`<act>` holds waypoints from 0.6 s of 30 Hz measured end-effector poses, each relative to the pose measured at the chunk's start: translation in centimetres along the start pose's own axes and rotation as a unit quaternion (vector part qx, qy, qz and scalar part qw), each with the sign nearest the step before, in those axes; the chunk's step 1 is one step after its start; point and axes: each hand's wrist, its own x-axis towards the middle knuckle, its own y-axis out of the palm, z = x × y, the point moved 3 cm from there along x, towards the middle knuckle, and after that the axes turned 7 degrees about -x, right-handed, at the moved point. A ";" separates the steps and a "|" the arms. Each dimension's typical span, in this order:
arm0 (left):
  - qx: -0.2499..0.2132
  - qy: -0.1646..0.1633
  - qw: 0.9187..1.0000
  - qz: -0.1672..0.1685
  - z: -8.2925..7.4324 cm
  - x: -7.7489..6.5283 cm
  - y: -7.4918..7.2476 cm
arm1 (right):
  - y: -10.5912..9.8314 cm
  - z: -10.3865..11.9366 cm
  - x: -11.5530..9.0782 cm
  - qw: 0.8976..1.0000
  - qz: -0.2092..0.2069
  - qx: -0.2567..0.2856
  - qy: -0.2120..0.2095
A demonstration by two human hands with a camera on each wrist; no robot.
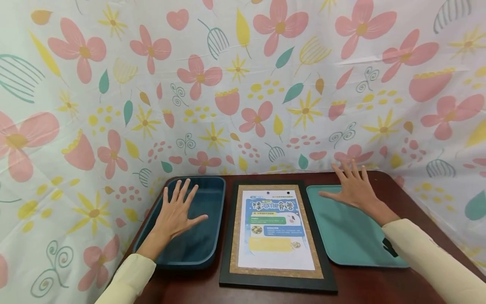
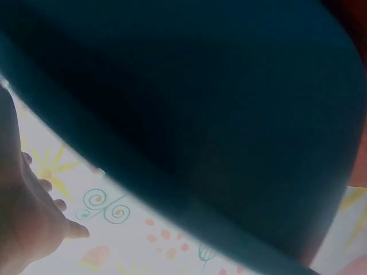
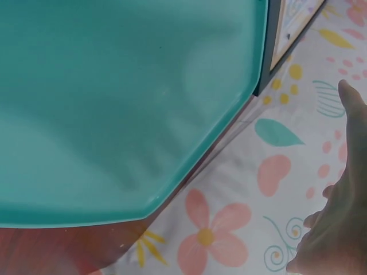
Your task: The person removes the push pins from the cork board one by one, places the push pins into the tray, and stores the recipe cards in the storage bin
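Observation:
My left hand, fingers spread and straight, hovers over a deep dark blue tray on the left and holds nothing. On the other side, my right hand is spread the same way above a flat teal tray, also with nothing in it. Between the trays lies a black-framed cork board carrying a printed sheet with a blue heading in Chinese characters, coloured text boxes and small food pictures. Both wrist views show the hands raised apart from the trays, the blue tray and the teal tray.
Everything stands on a dark reddish-brown table. A white curtain printed with flowers and leaves hangs behind the table and along its sides. Two small pins sit near the sheet's top edge. A small black object shows beside the right sleeve.

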 end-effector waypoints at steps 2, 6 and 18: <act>-0.001 0.001 1.000 0.002 -0.2 0.1 0.0 | 0.0 0.2 0.1 1.000 0.001 -0.001 -0.001; -0.006 0.003 1.000 0.011 -0.9 0.4 0.0 | 0.2 0.4 0.2 1.000 -0.002 -0.005 -0.005; -0.014 0.007 0.999 0.029 -2.5 1.1 0.1 | 0.1 1.4 0.7 1.000 0.018 0.010 -0.006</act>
